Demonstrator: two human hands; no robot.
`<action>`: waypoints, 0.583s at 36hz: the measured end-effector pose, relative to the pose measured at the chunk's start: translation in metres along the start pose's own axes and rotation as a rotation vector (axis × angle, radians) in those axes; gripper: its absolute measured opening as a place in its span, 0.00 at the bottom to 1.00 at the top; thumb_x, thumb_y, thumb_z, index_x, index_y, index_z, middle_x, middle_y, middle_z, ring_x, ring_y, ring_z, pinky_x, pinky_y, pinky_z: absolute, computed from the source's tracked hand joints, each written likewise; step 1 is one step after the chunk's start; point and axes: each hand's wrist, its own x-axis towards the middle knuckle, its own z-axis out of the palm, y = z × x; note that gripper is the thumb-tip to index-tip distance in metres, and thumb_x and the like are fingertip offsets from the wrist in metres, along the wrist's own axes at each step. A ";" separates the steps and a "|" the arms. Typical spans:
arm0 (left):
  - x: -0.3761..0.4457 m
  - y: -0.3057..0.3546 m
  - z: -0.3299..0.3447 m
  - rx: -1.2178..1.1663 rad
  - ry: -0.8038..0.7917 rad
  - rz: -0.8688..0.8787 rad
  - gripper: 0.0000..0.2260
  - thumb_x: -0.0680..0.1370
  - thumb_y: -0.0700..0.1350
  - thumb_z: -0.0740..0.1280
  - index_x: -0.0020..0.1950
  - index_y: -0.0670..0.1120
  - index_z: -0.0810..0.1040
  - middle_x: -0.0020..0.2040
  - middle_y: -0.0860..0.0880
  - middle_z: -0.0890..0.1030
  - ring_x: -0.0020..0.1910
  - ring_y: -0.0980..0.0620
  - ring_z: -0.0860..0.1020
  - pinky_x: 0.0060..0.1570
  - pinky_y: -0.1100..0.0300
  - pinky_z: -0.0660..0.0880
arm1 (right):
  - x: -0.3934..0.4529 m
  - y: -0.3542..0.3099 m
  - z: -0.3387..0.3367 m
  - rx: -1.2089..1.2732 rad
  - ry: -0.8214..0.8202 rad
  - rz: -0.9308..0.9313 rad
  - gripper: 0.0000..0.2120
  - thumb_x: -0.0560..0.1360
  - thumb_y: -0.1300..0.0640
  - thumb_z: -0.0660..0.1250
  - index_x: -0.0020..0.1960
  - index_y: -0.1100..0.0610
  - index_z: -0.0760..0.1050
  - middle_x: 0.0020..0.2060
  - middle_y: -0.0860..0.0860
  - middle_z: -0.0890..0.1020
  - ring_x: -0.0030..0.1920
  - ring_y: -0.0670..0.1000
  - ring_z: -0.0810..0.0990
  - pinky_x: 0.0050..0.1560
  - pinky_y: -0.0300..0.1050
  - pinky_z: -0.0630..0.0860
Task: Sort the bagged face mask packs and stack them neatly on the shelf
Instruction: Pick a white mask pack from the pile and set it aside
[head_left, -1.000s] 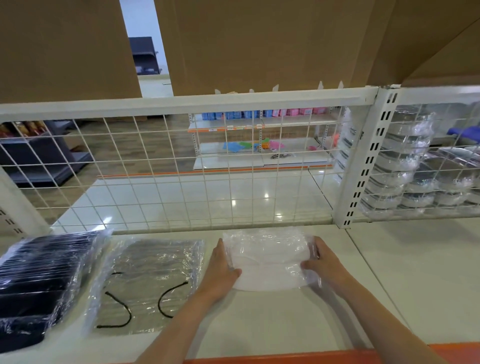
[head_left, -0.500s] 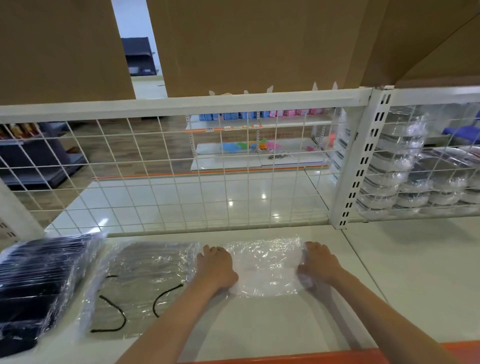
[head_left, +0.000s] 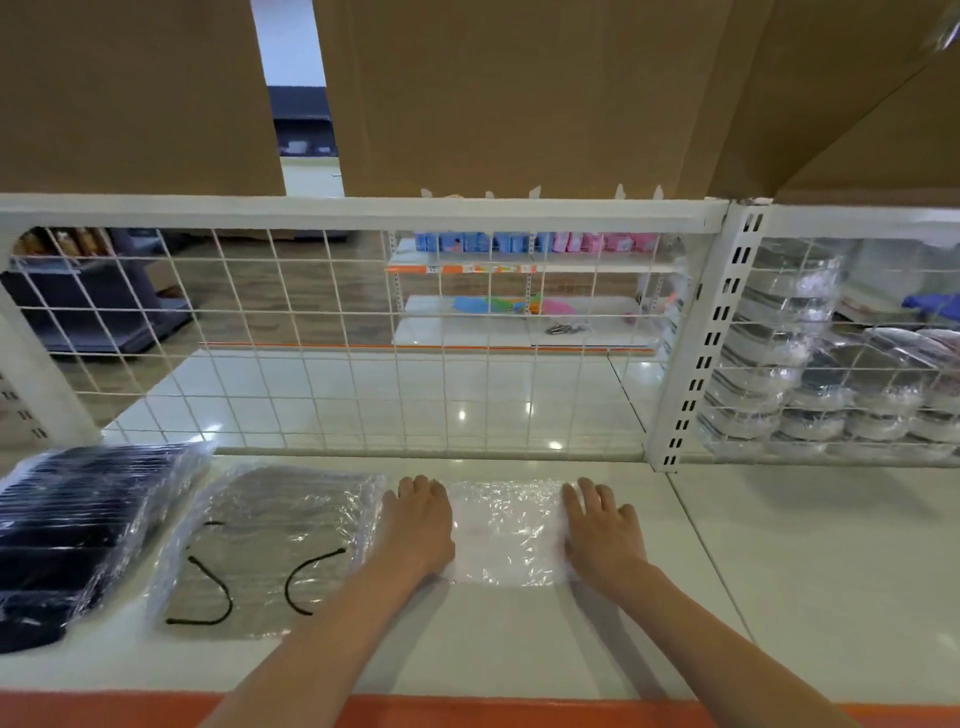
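Both hands are down on the white pack (head_left: 506, 530), which lies flat on the white shelf (head_left: 519, 639) near the wire grid (head_left: 363, 338). The left hand (head_left: 421, 525) presses its left edge, fingers straight and close together. The right hand (head_left: 602, 530) presses the right edge, fingers slightly spread. Just left lies a grey pack (head_left: 270, 545), then a black stack (head_left: 78, 530).

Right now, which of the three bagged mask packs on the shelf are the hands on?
The white pack, rightmost of the three. Left hand and right hand press its ends; the grey pack and black pack lie untouched.
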 end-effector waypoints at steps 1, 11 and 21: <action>-0.003 -0.001 0.000 -0.008 0.010 -0.003 0.28 0.77 0.50 0.62 0.72 0.41 0.59 0.67 0.42 0.66 0.66 0.43 0.64 0.64 0.51 0.63 | 0.000 0.000 0.000 -0.005 0.003 -0.009 0.32 0.77 0.57 0.58 0.76 0.57 0.46 0.74 0.52 0.53 0.72 0.54 0.56 0.66 0.49 0.62; -0.028 -0.011 -0.020 -0.069 0.127 -0.014 0.21 0.77 0.49 0.60 0.68 0.44 0.63 0.65 0.44 0.68 0.64 0.43 0.66 0.61 0.51 0.63 | -0.011 -0.005 -0.023 0.001 0.067 -0.070 0.29 0.77 0.57 0.58 0.75 0.55 0.51 0.73 0.53 0.57 0.72 0.55 0.57 0.68 0.50 0.60; -0.052 -0.031 -0.038 -0.097 0.189 0.044 0.23 0.77 0.49 0.61 0.71 0.45 0.63 0.68 0.44 0.67 0.67 0.43 0.65 0.64 0.50 0.62 | -0.036 -0.031 -0.047 0.091 0.088 -0.076 0.24 0.79 0.52 0.56 0.72 0.56 0.57 0.71 0.54 0.62 0.70 0.54 0.62 0.66 0.50 0.62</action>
